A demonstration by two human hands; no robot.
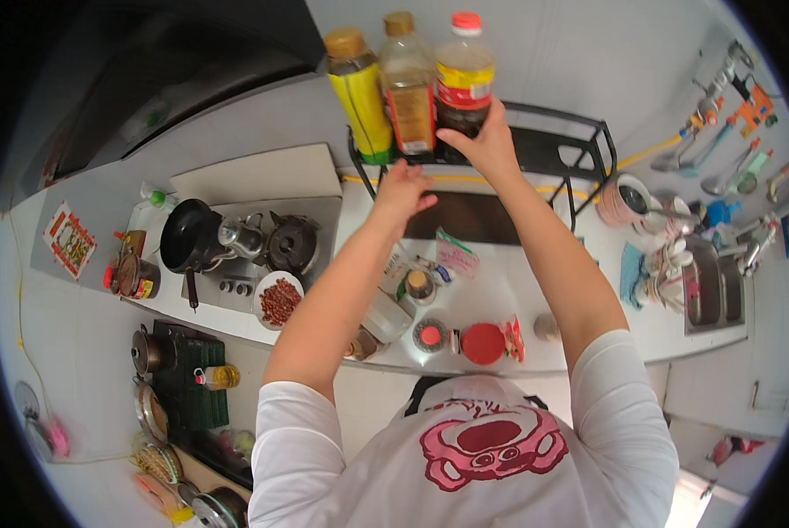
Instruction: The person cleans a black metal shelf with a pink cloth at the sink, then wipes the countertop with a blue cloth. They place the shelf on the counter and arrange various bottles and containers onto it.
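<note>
A dark-sauce bottle with a red cap [465, 79] stands upright at the black metal rack [539, 148], beside two more bottles. My right hand [490, 142] is closed around its lower part, thumb on the left side. Left of it are a clear bottle with a gold cap [409, 99] and a yellow-wrapped bottle with a green base [362, 105]. My left hand [404, 195] is raised just below the clear bottle, fingers apart, with nothing in it.
On the white counter are a glass bottle [420, 286], a red-lidded jar [483, 343], a plastic bag [457, 253] and a plate of reddish nuts or beans [281, 300]. A stove with a black wok [188, 234] is left; a metal sink [704, 290] is right.
</note>
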